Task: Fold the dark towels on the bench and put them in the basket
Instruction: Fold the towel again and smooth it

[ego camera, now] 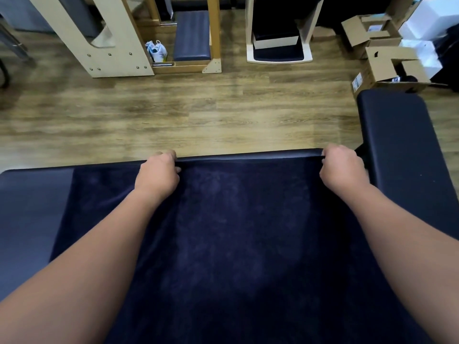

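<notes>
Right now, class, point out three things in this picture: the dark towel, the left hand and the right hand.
dark towel (238,244): head view, middle of the spread cloth.
left hand (159,175): head view, back of the hand at the far edge.
right hand (342,170): head view, back of the hand at the far corner.

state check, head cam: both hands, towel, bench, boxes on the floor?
left hand: gripping the towel's far edge
right hand: gripping the same far edge, at its corner
dark towel: spread flat on the bench, unfolded
bench: mostly covered by the towel, left end bare
cardboard boxes: on the floor, flaps open
basket: not in view
</notes>
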A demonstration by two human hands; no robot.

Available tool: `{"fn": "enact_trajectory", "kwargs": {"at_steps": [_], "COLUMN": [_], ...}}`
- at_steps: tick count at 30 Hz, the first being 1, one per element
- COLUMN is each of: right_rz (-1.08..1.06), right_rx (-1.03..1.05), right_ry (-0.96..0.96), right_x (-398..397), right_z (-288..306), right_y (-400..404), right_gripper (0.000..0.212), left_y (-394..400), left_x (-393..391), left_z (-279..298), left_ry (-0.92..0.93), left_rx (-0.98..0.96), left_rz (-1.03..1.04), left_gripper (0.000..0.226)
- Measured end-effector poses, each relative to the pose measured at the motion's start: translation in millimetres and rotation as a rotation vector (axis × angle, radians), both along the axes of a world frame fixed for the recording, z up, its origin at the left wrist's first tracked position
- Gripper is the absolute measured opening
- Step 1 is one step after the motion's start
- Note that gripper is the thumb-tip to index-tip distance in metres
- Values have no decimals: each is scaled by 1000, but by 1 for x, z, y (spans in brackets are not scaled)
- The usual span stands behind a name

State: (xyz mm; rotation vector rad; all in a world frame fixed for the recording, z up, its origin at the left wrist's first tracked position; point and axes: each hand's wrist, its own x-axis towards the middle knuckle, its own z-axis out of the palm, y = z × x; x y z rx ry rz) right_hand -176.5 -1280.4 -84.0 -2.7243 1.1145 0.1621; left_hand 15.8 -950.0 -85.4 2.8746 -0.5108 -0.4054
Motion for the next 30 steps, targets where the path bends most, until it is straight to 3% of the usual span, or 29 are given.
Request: {"fn": "enact_trajectory", "kwargs": {"at_steps": [6, 10, 12, 15, 20, 25, 30], "right_rz": [-61, -91, 7, 184, 320, 332, 236], "right_rx": [-83, -67, -47, 0, 47, 52, 59], "right_ry": [-143, -63, -9, 1, 90, 166, 251], "right_x": [48, 69, 59, 28, -51, -144, -225], "right_z": [16, 14, 5, -6, -16, -17, -12], "right_y": [-9, -4, 17, 67, 153, 213, 230], "right_gripper": [24, 45, 45, 51, 74, 84, 78], "left_y": [-21, -34, -24, 7, 69, 135, 196], "left_x": [39, 36, 13, -32, -94, -153, -207], "left_z": [8, 7, -1, -10, -17, -29, -36], "left_ry": [-141, 42, 72, 81, 54, -9, -39], "left_rx": [-120, -183, -70, 104, 141, 153, 218], "left_rz": [0, -136, -174, -155, -182, -242, -268], "left_gripper": [10, 59, 61, 66, 74, 75, 77]}}
